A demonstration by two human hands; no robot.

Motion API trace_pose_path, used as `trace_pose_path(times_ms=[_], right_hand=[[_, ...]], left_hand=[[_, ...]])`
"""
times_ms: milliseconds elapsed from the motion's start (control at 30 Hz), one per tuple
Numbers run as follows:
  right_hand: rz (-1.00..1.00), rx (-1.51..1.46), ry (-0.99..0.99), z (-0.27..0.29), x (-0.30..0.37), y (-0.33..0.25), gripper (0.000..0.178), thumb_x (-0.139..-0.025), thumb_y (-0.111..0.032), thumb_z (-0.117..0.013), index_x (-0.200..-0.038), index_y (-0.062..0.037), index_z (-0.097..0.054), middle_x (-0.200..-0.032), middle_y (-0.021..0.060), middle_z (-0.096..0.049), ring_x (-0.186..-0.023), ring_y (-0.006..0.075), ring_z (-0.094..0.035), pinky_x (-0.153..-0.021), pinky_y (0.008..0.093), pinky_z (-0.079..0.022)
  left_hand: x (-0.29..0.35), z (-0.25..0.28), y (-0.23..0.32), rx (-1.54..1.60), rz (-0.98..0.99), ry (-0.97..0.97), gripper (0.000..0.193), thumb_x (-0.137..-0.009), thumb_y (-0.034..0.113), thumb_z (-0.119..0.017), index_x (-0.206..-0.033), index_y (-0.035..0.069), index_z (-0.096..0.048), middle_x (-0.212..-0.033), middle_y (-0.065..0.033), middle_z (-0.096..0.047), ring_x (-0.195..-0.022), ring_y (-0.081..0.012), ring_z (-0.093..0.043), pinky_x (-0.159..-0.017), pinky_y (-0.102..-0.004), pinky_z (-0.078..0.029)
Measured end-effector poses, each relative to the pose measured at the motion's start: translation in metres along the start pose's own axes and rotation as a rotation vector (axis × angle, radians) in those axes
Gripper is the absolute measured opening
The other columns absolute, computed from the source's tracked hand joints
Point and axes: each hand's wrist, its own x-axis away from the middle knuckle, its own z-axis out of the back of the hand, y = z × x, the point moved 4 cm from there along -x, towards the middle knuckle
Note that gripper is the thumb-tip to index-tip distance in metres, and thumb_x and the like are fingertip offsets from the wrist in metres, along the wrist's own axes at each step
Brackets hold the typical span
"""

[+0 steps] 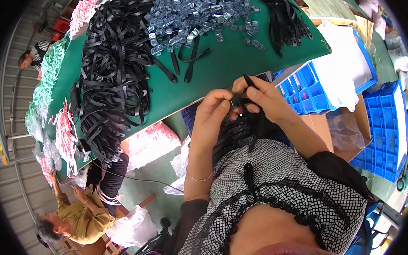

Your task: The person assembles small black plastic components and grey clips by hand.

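Close to my body, past the table's near edge, both my hands meet around a black strap (249,81). My left hand (210,114) pinches a small dark piece at the strap's lower part between thumb and fingertips. The fingers of my right hand (267,101) are closed on the strap, and one end sticks up above them. Whether the small piece is a buckle is hard to make out. Below my hands, more black straps (243,135) lie across my lap.
The green table (212,65) bears a heap of black straps (115,63), a pile of bluish clear plastic clips (196,16) and a strap bundle (285,23). Blue crates (384,123) and a cardboard box (321,129) stand right. A co-worker (84,218) sits lower left.
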Motion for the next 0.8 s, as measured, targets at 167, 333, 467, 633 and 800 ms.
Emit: trace_pose_path(times_ms=[167, 333, 467, 633, 800], right_hand=[[0.233, 0.285, -0.035, -0.007, -0.004, -0.001, 0.018, -0.079, 0.001, -0.06, -0.096, 0.0019, -0.054, -0.089, 0.0044, -0.05, -0.075, 0.013, -0.06, -0.062, 0.0222, -0.049], [0.161, 0.199, -0.029, -0.012, -0.001, 0.0, 0.016, -0.079, -0.001, -0.06, -0.094, 0.0038, -0.055, -0.091, 0.0057, -0.051, -0.067, 0.0137, -0.059, -0.057, 0.0207, -0.048], [0.133, -0.044, -0.029, -0.011, 0.002, 0.01, 0.016, -0.081, -0.003, -0.059, -0.094, 0.0046, -0.054, -0.085, 0.0063, -0.052, -0.062, 0.013, -0.058, -0.049, 0.0189, -0.042], [0.131, -0.125, -0.022, -0.014, -0.001, 0.013, 0.016, -0.081, -0.003, -0.059, -0.094, 0.0048, -0.054, -0.083, 0.0059, -0.052, -0.06, 0.0126, -0.058, -0.048, 0.0183, -0.04], [0.299, 0.102, -0.11, -0.017, -0.004, 0.005, 0.022, -0.078, -0.007, -0.063, -0.092, 0.0055, -0.053, -0.091, 0.0076, -0.045, -0.069, 0.0137, -0.055, -0.054, 0.0208, -0.047]], left_hand=[[0.0, -0.001, -0.006, 0.235, 0.117, 0.025, 0.013, -0.086, 0.009, -0.045, -0.096, 0.002, -0.05, -0.082, -0.0081, -0.054, -0.065, -0.0151, -0.05, -0.062, -0.0289, -0.045], [0.001, -0.001, -0.005, 0.362, 0.104, 0.001, 0.016, -0.082, 0.018, -0.05, -0.084, 0.003, -0.046, -0.077, -0.0114, -0.054, -0.066, -0.0205, -0.052, -0.063, -0.0305, -0.044], [0.002, -0.003, -0.007, 0.405, 0.091, -0.052, 0.017, -0.08, 0.018, -0.051, -0.078, 0.003, -0.044, -0.075, -0.0121, -0.054, -0.067, -0.0237, -0.054, -0.064, -0.0317, -0.045], [0.004, -0.002, -0.006, 0.368, 0.085, -0.089, 0.012, -0.08, 0.011, -0.052, -0.075, 0.001, -0.048, -0.076, -0.0119, -0.057, -0.07, -0.0202, -0.056, -0.068, -0.0299, -0.046], [0.004, -0.002, -0.006, 0.309, 0.115, -0.033, 0.01, -0.081, 0.009, -0.054, -0.08, 0.0, -0.049, -0.079, -0.0098, -0.057, -0.071, -0.017, -0.056, -0.067, -0.0277, -0.046]])
